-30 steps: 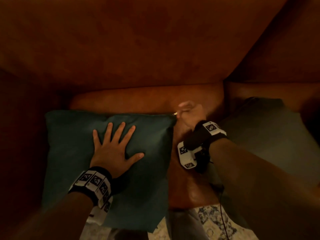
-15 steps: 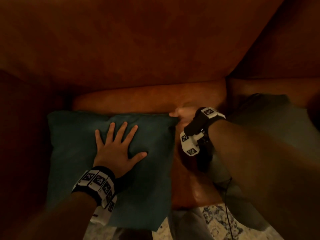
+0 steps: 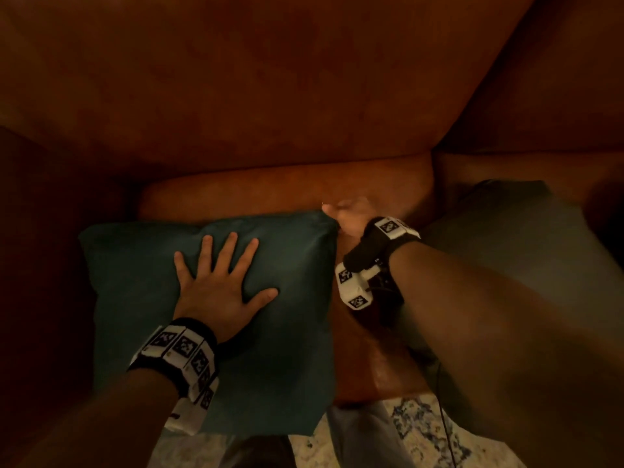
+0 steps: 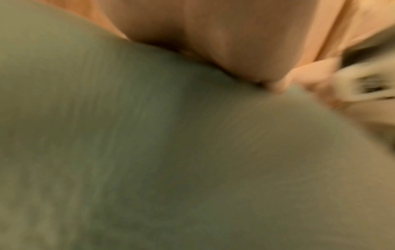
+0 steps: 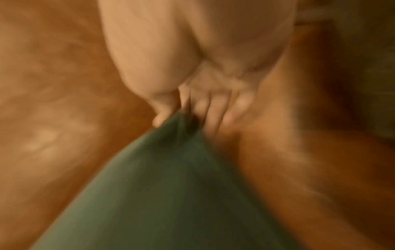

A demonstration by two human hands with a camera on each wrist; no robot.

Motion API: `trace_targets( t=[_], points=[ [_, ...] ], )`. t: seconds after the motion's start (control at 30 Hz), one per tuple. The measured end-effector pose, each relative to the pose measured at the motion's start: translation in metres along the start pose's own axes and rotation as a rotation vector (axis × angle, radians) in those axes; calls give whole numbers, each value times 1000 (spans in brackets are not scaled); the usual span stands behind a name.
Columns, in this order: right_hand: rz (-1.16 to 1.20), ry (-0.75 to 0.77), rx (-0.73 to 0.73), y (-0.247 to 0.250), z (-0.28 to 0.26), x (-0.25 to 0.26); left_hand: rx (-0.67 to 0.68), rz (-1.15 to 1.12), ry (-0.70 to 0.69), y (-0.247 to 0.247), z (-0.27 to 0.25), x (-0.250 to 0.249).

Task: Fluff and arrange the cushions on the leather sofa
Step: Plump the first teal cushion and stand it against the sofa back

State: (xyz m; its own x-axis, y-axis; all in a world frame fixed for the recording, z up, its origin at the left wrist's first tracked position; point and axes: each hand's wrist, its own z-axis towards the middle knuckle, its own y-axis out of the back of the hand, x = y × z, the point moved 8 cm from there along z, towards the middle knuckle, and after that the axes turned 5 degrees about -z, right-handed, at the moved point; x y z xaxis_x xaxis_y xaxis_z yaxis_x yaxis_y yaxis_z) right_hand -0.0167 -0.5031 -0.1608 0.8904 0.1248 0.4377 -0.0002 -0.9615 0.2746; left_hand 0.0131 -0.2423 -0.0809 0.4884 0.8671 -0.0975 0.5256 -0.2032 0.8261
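Note:
A teal cushion [image 3: 277,339] lies flat on the brown leather sofa seat [image 3: 368,373]. My left hand [image 3: 219,275] presses down on its middle with fingers spread flat. My right hand [image 3: 347,217] pinches the cushion's far right corner, and the right wrist view shows the fingers [image 5: 213,108] and thumb closed on the teal cushion corner [image 5: 177,128]. The left wrist view is blurred, filled by the teal cushion [image 4: 171,160] under the palm. A second, grey-green cushion [image 3: 513,251] lies on the seat to the right, partly behind my right forearm.
The sofa backrest [image 3: 270,89] rises behind the cushions and a dark armrest [image 3: 37,265] borders the left side. A patterned rug [image 3: 422,434] shows below the seat's front edge. Bare seat leather lies between the two cushions.
My right hand has shifted slightly up and left onto the cushion's far right corner and now pinches it. The left hand stays flat on the cushion.

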Motion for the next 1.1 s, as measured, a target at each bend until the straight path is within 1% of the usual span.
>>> trace_targets(
  t=[0.03,0.07,0.1,0.13,0.17,0.2,0.23,0.27,0.33,0.37,0.4,0.43,0.5,0.53,0.57,0.67,0.7,0.73,0.77,0.83,0.87,0.93,1.03,1.1],
  points=[
    [-97,53,-94,4,-2,11,-40,-7,-6,6,-6,-6],
    [-138,69,-150,5,-4,18,-81,-9,-40,10,-15,-16],
    [-140,83,-185,3,-6,22,-105,-11,-110,11,-29,-30],
    [-124,88,-212,1,-13,22,-105,0,-210,5,-48,-45],
    [-86,71,-226,-2,-19,16,-69,28,-311,-7,-70,-57],
    [-42,53,-238,-4,-29,8,-11,68,-363,-22,-90,-63],
    [-10,59,-248,-6,-40,-1,65,108,-352,-35,-103,-61],
    [10,71,-255,-9,-60,-13,121,123,-295,-47,-114,-54],
    [-27,136,-299,-19,-88,-37,142,118,-184,-56,-108,-39],
    [-72,143,-311,-25,-99,-55,132,116,-154,-55,-100,-37],
    [-114,110,-299,-33,-112,-79,118,124,-144,-53,-91,-39],
    [-171,66,-256,-45,-125,-106,99,141,-150,-53,-84,-42],
    [-233,-35,-87,-72,-148,-153,68,165,-165,-53,-73,-45],
    [-192,-62,-32,-84,-158,-168,66,170,-165,-55,-70,-43],
    [-85,-60,-14,-94,-167,-177,71,172,-168,-56,-68,-40],
    [438,-126,-79,-130,-173,-208,101,181,-183,-58,-69,-33],
    [522,-157,-93,-145,-170,-220,115,178,-185,-59,-70,-33],
    [506,-176,-103,-159,-168,-233,128,174,-186,-61,-72,-33],
    [469,-177,-120,-169,-167,-240,129,170,-187,-61,-72,-34],
    [403,-121,-236,-178,-166,-238,124,176,-190,-62,-74,-35],
    [389,-94,-258,-183,-167,-234,119,175,-192,-62,-75,-36],
    [369,-109,-295,-191,-174,-220,111,169,-203,-62,-77,-35],
    [525,-160,-389,-194,-178,-216,138,154,-210,-63,-80,-33],
    [467,-182,-450,-183,-183,-215,146,154,-213,-64,-83,-31]
  ],
)
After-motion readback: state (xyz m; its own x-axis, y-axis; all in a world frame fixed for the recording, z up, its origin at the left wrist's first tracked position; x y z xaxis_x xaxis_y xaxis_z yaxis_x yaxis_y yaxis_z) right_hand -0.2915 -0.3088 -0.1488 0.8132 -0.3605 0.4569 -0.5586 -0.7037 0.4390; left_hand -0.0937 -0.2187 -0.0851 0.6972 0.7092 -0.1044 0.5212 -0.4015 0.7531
